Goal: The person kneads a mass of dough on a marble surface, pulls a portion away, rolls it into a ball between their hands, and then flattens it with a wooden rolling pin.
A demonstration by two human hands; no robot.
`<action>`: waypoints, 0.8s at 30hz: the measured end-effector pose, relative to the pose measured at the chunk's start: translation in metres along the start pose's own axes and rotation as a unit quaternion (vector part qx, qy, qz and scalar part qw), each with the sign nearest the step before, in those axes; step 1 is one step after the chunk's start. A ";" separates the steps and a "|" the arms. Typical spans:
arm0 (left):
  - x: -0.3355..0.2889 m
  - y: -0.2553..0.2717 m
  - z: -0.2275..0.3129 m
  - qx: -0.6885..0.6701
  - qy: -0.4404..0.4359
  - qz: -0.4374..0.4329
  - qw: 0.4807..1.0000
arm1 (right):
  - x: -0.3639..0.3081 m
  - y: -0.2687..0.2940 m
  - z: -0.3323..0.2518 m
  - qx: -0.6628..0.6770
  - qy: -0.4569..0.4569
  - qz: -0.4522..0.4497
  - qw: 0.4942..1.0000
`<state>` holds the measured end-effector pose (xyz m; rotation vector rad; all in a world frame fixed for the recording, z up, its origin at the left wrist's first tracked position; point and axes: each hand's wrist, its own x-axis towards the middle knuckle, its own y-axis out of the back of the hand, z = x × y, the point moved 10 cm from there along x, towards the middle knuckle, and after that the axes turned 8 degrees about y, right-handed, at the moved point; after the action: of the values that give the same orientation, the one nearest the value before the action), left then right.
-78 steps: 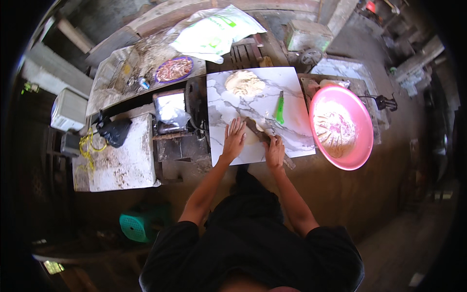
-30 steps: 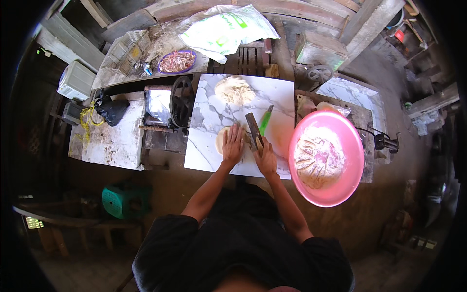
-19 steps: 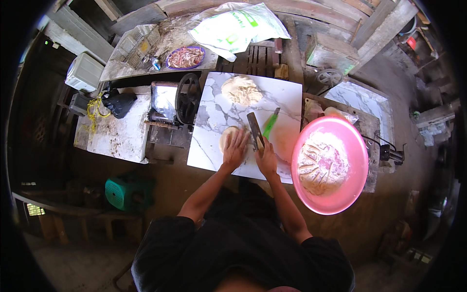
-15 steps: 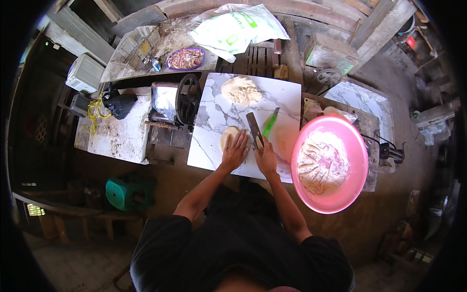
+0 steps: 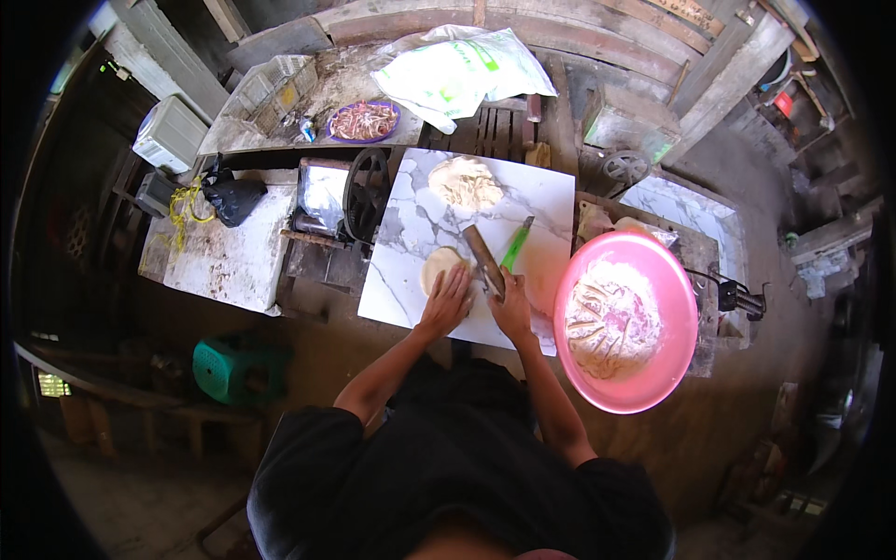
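Note:
My left hand (image 5: 447, 299) lies palm down with its fingers stretched out over the near right part of a flat, round piece of dough (image 5: 439, 265). My right hand (image 5: 511, 306) is closed round the near end of a long, flat, dark brown bar (image 5: 483, 255), whose far end points away and to the left. Whether it is a blade or a strip of wood I cannot tell. Just right of it, a green-handled knife (image 5: 514, 245) rests on the white marbled board (image 5: 392, 289). A larger, rough lump of dough (image 5: 465, 183) sits at the board's far side.
A pink basin (image 5: 689, 322) with floury dough stands right of the board. On the left is a hand-cranked machine with a black wheel (image 5: 366, 194). Behind lie a purple-rimmed plate (image 5: 397, 124) and a white sack (image 5: 457, 79). A green stool (image 5: 213, 371) stands at left.
The dark bar has turned a little in my right hand, its far end shifting slightly left and nearer. My left hand stays on the round dough. The whole view has shifted slightly.

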<state>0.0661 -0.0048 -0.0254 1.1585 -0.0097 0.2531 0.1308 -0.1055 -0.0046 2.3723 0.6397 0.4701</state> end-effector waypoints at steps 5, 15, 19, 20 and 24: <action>-0.032 0.040 -0.025 -0.112 0.044 0.031 0.992 | -0.002 0.006 -0.003 -0.073 0.041 -0.062 0.995; 0.037 0.068 -0.050 -0.125 0.129 0.064 0.982 | 0.013 -0.035 -0.033 -0.182 0.160 -0.101 0.965; 0.019 0.025 -0.030 -0.061 0.066 0.085 0.992 | -0.012 -0.046 -0.013 -0.254 0.089 -0.111 0.957; 0.014 0.018 -0.031 -0.085 0.091 0.058 0.990 | -0.021 -0.041 -0.023 -0.249 0.108 -0.074 0.960; 0.002 0.006 -0.016 -0.027 0.078 0.031 0.996 | -0.025 -0.040 -0.027 -0.232 0.112 -0.038 0.966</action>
<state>0.0652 0.0120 -0.0264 1.0839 0.0851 0.3965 0.0843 -0.0791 -0.0149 1.8618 0.6375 0.7695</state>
